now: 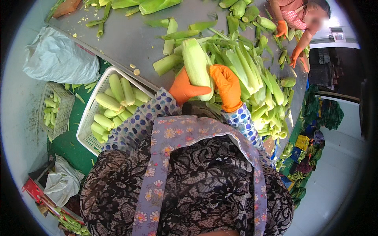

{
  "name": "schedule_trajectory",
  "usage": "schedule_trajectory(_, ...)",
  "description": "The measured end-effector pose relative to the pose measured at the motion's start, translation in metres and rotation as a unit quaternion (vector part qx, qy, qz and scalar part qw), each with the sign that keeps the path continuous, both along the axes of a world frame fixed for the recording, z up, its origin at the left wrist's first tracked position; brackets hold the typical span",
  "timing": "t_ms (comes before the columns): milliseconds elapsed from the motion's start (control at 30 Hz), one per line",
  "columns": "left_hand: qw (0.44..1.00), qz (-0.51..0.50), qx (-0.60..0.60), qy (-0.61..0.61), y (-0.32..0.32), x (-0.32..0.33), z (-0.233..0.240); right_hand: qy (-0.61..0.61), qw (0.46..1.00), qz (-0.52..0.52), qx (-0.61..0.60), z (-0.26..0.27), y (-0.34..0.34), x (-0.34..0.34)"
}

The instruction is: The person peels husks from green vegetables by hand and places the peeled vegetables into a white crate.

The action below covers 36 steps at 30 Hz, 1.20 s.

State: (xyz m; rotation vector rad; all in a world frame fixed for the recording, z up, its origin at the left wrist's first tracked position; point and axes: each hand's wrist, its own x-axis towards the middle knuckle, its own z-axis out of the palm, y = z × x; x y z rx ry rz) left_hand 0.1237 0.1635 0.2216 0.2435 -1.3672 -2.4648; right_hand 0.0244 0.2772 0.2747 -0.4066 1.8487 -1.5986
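An ear of corn in pale green husk (196, 66) is held upright above the metal table (124, 38). My left hand (187, 88), in an orange glove, grips its lower part, with the thumb across the front. At the ear's right side is my right hand (226, 87), also gloved in orange, its fingers curled; whether it pinches a husk leaf cannot be told. A heap of loose green husks (245, 70) lies just beyond and to the right of my right hand. More cut husk pieces (168, 65) lie behind the ear.
A white plastic basket (85, 124) with several husked-down ears stands at left below the table edge. Past it are another crate (63, 103) and a large white sack (62, 56). A co-worker in orange gloves (282, 28) handles corn at the far right.
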Motion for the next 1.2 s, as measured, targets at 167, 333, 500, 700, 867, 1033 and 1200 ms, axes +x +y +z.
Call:
schedule_trajectory(167, 0.997, -0.023, -0.066, -0.019, -0.011, 0.008, -0.009, -0.031, 0.994, 0.042, -0.091, -0.010, 0.006, -0.001)
schedule_trajectory(333, 0.991, -0.009, -0.130, -0.041, -0.019, 0.015, -0.012, -0.040, 0.989, 0.070, -0.121, -0.018, 0.006, 0.000)
schedule_trajectory(500, 0.972, 0.038, -0.233, -0.021, -0.022, 0.017, -0.012, -0.033, 0.990, 0.086, -0.103, -0.024, 0.009, -0.004)
schedule_trajectory(700, 0.993, -0.021, -0.109, -0.045, -0.032, 0.020, -0.022, -0.182, 0.953, 0.036, -0.239, -0.022, 0.005, -0.008)
schedule_trajectory(867, 0.990, -0.095, 0.098, -0.020, -0.035, 0.020, -0.024, -0.295, 0.900, 0.052, -0.317, -0.007, 0.001, -0.011)
schedule_trajectory(1033, 0.881, -0.157, 0.442, 0.065, -0.028, 0.020, -0.024, -0.423, 0.816, 0.059, -0.390, -0.026, 0.017, -0.021)
schedule_trajectory(1200, 0.831, -0.095, 0.526, 0.155, -0.030, 0.010, -0.043, -0.200, 0.942, 0.049, -0.263, -0.038, 0.047, -0.020)
